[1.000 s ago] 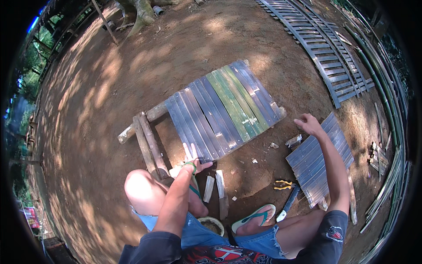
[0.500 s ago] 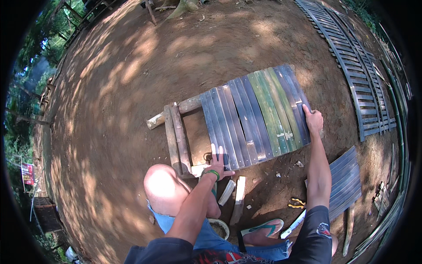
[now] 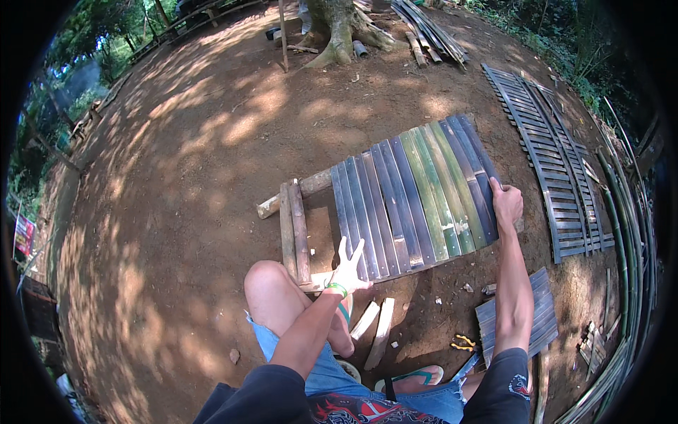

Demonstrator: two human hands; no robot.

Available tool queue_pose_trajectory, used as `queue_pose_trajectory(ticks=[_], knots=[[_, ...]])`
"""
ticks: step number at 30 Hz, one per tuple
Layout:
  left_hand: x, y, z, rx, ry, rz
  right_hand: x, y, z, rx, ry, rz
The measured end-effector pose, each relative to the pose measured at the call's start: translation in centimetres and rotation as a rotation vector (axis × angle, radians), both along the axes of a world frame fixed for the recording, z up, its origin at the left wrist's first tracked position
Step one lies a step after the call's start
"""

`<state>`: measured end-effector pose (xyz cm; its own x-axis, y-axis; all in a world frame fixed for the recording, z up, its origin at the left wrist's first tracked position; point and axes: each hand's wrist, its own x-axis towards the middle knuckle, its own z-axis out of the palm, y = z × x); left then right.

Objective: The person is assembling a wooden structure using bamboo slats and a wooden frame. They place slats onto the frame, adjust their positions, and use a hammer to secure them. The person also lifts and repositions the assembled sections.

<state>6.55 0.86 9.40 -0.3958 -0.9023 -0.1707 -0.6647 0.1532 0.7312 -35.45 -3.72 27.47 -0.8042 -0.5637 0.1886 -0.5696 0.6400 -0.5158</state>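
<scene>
A panel of dark and green bamboo slats (image 3: 395,201) lies in front of me, nailed along its near edge. It rests on a wooden pole frame (image 3: 289,230) that sticks out to its left. At the panel's near left corner is my left hand (image 3: 347,272), its fingers spread apart and touching the slats near the edge. My right hand (image 3: 507,205) grips the panel's right edge, thumb on top and the other fingers mostly hidden. Whether the panel is fixed to the poles I cannot tell.
A smaller slatted panel (image 3: 540,307) lies under my right forearm, with yellow-handled pliers (image 3: 464,343) beside it. Wood pieces (image 3: 381,332) lie near my feet. Slatted racks (image 3: 558,169) and long bamboo poles (image 3: 625,247) lie to the right; a tree (image 3: 335,32) stands far ahead.
The view has tilted upward, bringing the tree and a bamboo pile into sight. My left fingers have shifted on the corner and look more bent. My right hand stays on the right edge.
</scene>
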Motion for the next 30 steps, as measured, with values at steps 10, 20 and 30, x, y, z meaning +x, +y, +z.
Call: queue_pose_trajectory(ticks=[10, 20, 30], knots=[[-2.2, -1.5, 11.2, -0.402, 0.433, 0.190, 9.4, -5.8, 26.8, -0.180, 0.340, 0.212], [-14.5, 1.3, 23.3, -0.349, 1.046, 0.412, 23.8, -1.7, 49.3, -0.442, 0.823, 0.573], [-2.7, 4.4, 33.0, -0.625, 0.938, -0.344, 19.4, -3.2, 46.6, -0.540, 0.546, 1.104]])
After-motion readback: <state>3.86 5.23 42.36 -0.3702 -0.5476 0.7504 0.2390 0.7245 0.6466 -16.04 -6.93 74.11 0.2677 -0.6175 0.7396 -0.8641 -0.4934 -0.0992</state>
